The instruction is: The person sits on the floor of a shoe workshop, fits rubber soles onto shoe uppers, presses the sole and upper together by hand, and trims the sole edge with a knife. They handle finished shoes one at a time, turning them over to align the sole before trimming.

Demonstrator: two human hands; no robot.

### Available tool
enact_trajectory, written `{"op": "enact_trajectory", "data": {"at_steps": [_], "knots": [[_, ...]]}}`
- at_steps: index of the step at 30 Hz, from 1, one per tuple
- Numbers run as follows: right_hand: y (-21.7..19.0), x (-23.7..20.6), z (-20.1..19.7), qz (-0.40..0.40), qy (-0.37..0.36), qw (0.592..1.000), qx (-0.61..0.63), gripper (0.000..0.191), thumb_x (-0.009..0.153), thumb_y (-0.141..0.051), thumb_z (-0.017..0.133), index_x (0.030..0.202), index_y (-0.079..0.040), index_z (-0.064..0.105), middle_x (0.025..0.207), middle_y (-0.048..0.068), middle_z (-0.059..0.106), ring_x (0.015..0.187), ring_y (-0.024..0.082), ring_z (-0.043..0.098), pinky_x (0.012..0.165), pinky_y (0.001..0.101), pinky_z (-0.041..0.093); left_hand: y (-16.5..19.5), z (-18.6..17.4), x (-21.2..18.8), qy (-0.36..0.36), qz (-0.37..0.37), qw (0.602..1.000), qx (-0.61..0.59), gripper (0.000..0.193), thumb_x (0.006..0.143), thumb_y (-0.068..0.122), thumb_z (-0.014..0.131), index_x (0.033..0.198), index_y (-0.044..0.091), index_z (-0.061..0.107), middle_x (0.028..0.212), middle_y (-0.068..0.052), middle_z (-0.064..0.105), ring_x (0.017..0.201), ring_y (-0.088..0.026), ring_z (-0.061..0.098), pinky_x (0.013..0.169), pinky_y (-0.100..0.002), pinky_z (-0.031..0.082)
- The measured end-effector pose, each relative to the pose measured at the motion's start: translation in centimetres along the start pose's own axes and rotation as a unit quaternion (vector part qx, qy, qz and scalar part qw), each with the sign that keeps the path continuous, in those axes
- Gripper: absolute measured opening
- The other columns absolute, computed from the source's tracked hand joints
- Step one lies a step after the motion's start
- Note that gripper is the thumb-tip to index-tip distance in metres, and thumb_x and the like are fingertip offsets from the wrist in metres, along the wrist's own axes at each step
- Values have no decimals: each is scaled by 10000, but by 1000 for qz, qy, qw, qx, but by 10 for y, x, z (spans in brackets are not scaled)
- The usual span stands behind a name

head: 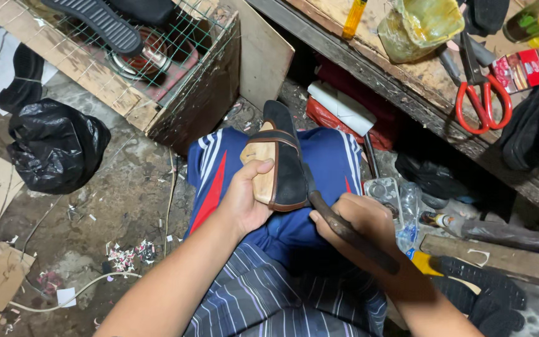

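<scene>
On my lap, over blue shorts [319, 156], my left hand [244, 200] grips a black suede shoe upper stretched on a pale wooden last [279, 159], sole side turned up. My right hand [354, 218] is closed around the dark handle of a metal tool [344, 228], whose tip rests against the shoe's right edge near its heel end. The thumb of my left hand lies across the bare wooden bottom of the last.
A workbench [419, 81] at the upper right carries red-handled scissors [481, 100], a yellowish glue tub [419, 25] and dark fabric. A wire-mesh wooden box [176, 81] stands at the upper left, a black bag [54, 146] on the littered floor, black soles [481, 293] at right.
</scene>
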State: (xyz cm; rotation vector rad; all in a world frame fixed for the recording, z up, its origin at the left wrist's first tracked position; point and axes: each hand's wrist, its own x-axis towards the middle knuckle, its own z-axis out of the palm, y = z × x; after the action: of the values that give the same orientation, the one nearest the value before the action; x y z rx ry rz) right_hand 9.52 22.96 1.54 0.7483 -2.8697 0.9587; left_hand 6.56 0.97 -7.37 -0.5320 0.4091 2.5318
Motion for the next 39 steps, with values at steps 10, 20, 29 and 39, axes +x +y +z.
{"op": "enact_trajectory", "data": {"at_steps": [10, 20, 29, 39], "knots": [[17, 0, 20, 124, -74, 984, -101, 379, 735, -322, 821, 581, -66, 589, 573, 133, 562, 563, 374, 609, 548, 503, 478, 4, -3, 9, 29, -6, 999, 29, 509, 868, 226, 604, 1332, 17, 573, 1200, -148, 695, 1085, -293, 696, 989, -486, 551], [32, 6, 29, -22, -54, 995, -77, 298, 785, -294, 778, 624, -97, 624, 573, 111, 559, 523, 366, 598, 488, 496, 455, 8, 6, 21, 29, 3, 995, 93, 542, 857, 240, 572, 1349, 14, 554, 1200, -160, 688, 1081, -305, 694, 974, -485, 555], [20, 5, 7, -53, -2, 999, 15, 383, 754, -257, 818, 603, -79, 514, 576, 108, 503, 525, 340, 545, 483, 474, 414, 9, 16, -2, -60, -23, 998, 27, 600, 870, 289, 593, 1382, -16, 521, 1256, -209, 655, 1155, -356, 657, 1051, -531, 507], [-30, 10, 1, -102, -95, 989, 39, 374, 720, -294, 832, 579, -100, 544, 563, 89, 529, 529, 340, 547, 496, 489, 387, 7, 6, -70, -91, 18, 995, -49, 639, 943, 280, 585, 1467, -53, 433, 1398, -308, 562, 1307, -450, 573, 1147, -544, 441]]}}
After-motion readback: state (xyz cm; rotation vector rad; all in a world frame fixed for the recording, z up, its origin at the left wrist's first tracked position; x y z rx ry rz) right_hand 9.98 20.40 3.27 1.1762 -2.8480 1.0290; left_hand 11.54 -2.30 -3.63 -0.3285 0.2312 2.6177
